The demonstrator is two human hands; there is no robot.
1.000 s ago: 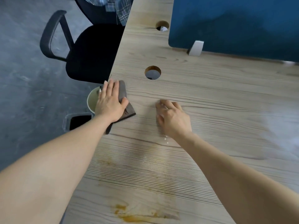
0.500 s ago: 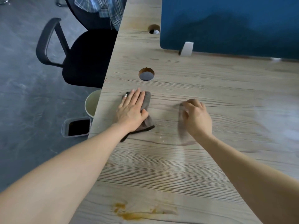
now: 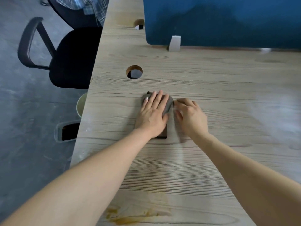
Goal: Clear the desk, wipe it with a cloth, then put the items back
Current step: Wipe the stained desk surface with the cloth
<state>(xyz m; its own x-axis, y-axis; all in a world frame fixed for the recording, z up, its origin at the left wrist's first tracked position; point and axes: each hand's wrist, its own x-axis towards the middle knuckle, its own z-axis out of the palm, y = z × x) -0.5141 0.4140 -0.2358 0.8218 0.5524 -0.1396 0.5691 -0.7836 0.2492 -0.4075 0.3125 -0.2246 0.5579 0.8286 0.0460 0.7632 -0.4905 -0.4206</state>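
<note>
The left hand [image 3: 152,115] is pressing flat, fingers spread and extended, on the folded grey-brown wiping cloth [image 3: 167,104], which is lying on the pale wood-grain desk [image 3: 211,82] just below and to the right of the round cable hole [image 3: 134,72] cut through the top. A second ago that cloth was sitting at the desk's left edge, below and to the left of the hole; it is now travelling rightward across the surface, so a wiping stroke is under way. The right hand [image 3: 189,116] is resting knuckles-up with fingers loosely curled, just right of the cloth; its fingertips look to be touching the cloth's right edge, but whether it is gripping anything I cannot tell. It has drifted right and then come back toward the cloth.

No items are showing on the desk, so the clearing appears done and wiping is the step in hand. An amber-brown smear of dried spill [image 3: 130,216] is sitting well below the hole, near the front edge, apparently not yet wiped, so the strokes likely need to come nearer before items go back.
</note>
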